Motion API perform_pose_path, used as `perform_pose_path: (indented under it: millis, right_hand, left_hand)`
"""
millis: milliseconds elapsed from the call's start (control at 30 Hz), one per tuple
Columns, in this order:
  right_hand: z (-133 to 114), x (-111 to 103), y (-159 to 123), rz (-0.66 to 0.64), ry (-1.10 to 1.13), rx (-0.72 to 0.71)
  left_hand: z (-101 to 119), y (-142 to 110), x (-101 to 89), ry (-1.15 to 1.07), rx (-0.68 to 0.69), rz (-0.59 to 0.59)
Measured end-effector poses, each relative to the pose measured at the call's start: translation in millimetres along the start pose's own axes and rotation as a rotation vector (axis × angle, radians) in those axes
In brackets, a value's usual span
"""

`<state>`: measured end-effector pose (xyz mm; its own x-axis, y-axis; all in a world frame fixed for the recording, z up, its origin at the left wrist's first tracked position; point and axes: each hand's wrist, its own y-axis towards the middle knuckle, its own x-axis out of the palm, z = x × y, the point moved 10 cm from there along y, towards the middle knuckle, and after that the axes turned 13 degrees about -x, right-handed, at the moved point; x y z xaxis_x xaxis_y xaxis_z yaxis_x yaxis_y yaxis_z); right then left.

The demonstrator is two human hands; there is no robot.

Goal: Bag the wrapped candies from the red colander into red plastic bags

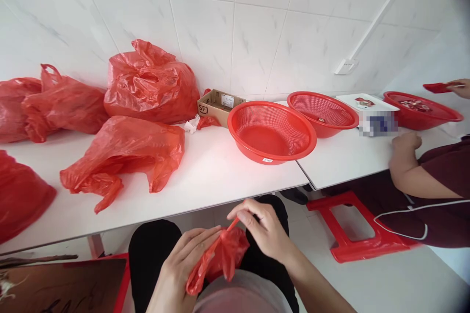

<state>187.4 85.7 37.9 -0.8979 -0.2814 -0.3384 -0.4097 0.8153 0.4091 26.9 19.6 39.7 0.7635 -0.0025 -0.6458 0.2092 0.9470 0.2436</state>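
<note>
A small red plastic bag (223, 257) is gathered over my lap, its top drawn into a narrow neck. My left hand (189, 257) is closed on one side of the bag, with loose film hanging by the fingers. Between the thumb and fingers of my right hand (265, 227) is a thin twisted strand of the same bag, pulled up and to the right. What the bag contains is hidden. Straight ahead on the white table (213, 176) stands a red plastic basket (270, 144) with perforated sides, and nothing shows inside it. A crumpled red bag (135, 142) lies to its left.
Large filled red bags (152, 88) line the wall at left. By them sits a small cardboard box (215, 112). A second red basket (323, 107) and a white scale (367, 102) stand at right, where a co-worker's hand (458, 88) holds a red scoop (436, 88).
</note>
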Motion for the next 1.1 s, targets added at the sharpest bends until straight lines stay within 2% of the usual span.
perform_pose_path:
  millis: [133,233,333,433,533,600,700,767,800,867,1000,1100]
  right_hand:
    - [28,-48,8,0.174,-0.17,0.042]
    - [49,-57,11,0.222,-0.241,0.069]
    - [61,-46,11,0.257,-0.174,0.118]
    - [56,-31,9,0.267,0.0,0.152]
    - [27,-17,13,0.173,0.076,0.095]
    - [-1,-4,17,0.056,0.063,-0.007]
    - [-40,22,21,-0.132,0.029,-0.223]
    - [-49,37,22,-0.204,0.025,-0.295]
    - [-47,43,24,-0.216,0.03,-0.291]
    - [-33,47,26,-0.207,0.031,-0.215]
    - [-3,48,23,-0.216,-0.014,-0.051]
    - [2,34,19,-0.113,0.011,-0.002]
  left_hand:
    - [-3,-14,-9.5,-0.054,-0.085,-0.04]
    - [-3,-20,-10.1,-0.111,-0.202,-0.04]
    - [4,-16,-10.0,-0.228,-0.257,-0.015]
    - [-3,-8,-4.6,-0.478,-0.37,-0.039]
    - [-27,-1,7.2,-0.676,-0.604,-0.074]
    - [-38,3,19.0,-0.7,-0.713,-0.142]
    - [-30,12,44.4,-0.703,-0.675,-0.369]
    - [-23,12,58.1,-0.703,-0.623,-0.474]
    - [-23,11,61.9,-0.711,-0.616,-0.485]
    - [-27,10,63.9,-0.742,-0.629,-0.448]
    - [-43,9,51.9,-0.774,-0.681,-0.273]
    - [-50,11,46.3,-0.751,-0.702,-0.204]
